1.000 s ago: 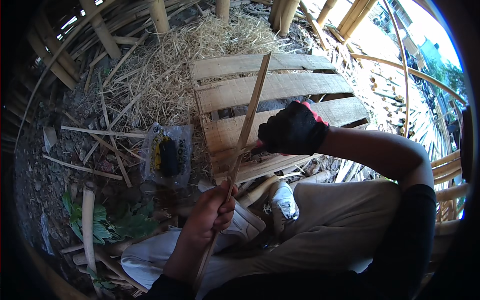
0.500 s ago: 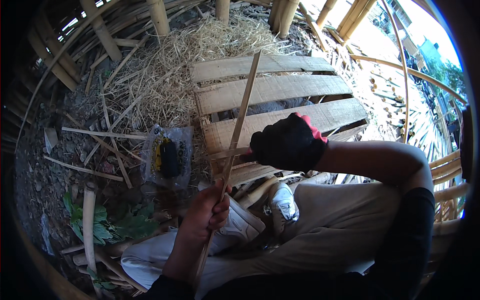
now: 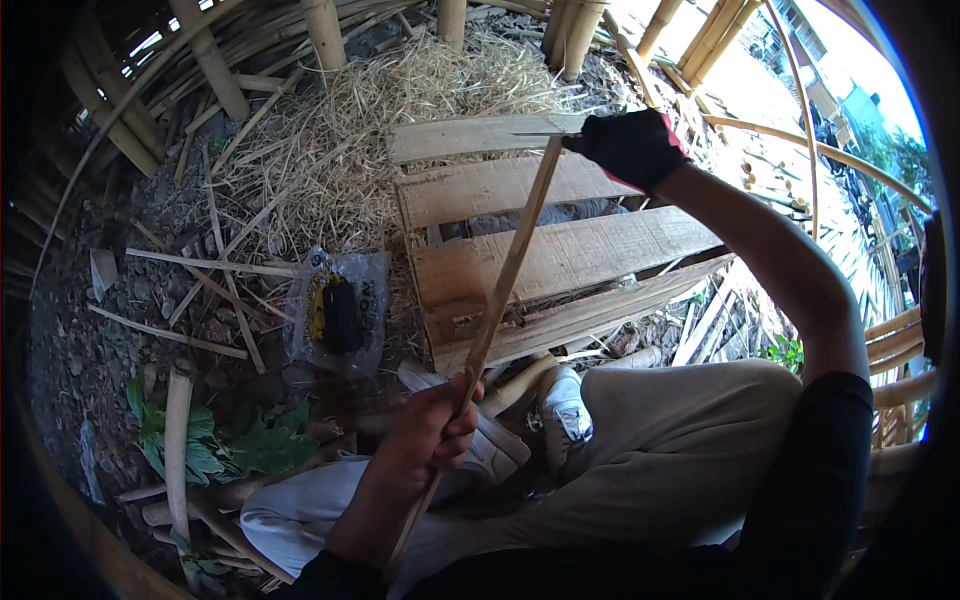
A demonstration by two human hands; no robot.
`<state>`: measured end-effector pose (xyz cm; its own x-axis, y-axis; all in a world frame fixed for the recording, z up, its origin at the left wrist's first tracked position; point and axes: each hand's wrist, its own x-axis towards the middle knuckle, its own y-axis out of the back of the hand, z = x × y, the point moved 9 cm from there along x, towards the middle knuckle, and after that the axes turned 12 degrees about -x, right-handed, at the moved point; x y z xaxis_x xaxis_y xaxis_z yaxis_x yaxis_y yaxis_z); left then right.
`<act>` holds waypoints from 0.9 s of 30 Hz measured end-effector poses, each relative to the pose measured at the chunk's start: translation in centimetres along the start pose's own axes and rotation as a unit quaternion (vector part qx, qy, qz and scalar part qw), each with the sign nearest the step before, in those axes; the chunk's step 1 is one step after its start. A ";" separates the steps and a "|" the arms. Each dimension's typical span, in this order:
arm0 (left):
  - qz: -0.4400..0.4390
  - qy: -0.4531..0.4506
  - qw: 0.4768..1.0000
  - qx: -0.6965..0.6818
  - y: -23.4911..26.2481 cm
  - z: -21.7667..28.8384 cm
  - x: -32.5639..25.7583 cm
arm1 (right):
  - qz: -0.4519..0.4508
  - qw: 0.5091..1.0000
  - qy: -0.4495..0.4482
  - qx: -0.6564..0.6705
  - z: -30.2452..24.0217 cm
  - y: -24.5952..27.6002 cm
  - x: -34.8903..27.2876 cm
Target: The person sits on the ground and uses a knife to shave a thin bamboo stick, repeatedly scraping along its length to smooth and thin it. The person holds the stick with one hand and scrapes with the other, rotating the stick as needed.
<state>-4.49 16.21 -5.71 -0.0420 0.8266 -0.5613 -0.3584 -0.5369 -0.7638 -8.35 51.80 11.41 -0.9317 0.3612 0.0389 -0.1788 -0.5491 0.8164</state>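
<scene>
A long, thin bamboo strip [image 3: 512, 262] slants up and away from my lap. My bare left hand [image 3: 428, 428] is closed round its lower part. At the strip's far end is my right hand [image 3: 630, 148], in a black and red glove, closed on a knife. Pointing left from the fist, the narrow knife blade [image 3: 542, 134] crosses the strip's tip and seems to touch it. The glove hides the knife's handle.
Under the strip stands a slatted wooden crate [image 3: 590, 240]. Straw [image 3: 350, 150] lies behind it. To its left are a clear plastic bag [image 3: 368, 300] with a black and yellow thing, loose bamboo strips [image 3: 210, 262] and green leaves [image 3: 200, 450]. Bamboo poles [image 3: 322, 35] stand behind.
My right hand has moved with the knife up and away along the strip, from its middle to its far end. The strip's tip leans further right; my left hand has shifted slightly right.
</scene>
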 end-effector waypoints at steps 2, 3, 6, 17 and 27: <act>-0.008 0.009 1.000 -0.011 -0.2 -0.4 0.3 | -0.058 0.991 0.028 -0.120 2.2 -3.0 0.1; -0.016 -0.006 1.000 -0.021 0.0 0.0 0.4 | -0.079 0.995 0.021 -0.065 0.8 -3.1 -0.8; -0.018 -0.044 0.998 -0.039 1.3 2.3 -0.2 | -0.171 0.977 -0.065 0.105 -2.8 -4.9 -3.9; -0.019 -0.055 0.995 -0.079 2.2 3.6 -0.7 | 0.020 0.977 -0.032 0.212 -7.4 2.8 -6.0; -0.018 -0.066 0.995 -0.077 2.9 4.4 -0.8 | -0.002 0.980 0.069 0.186 -7.7 0.0 -4.0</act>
<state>-9.56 14.73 -6.05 -0.1579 0.8556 -0.4930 -0.2152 -0.5171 -0.8285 -7.05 44.55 6.84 -0.9699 0.2424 -0.0223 -0.0787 -0.2255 0.9711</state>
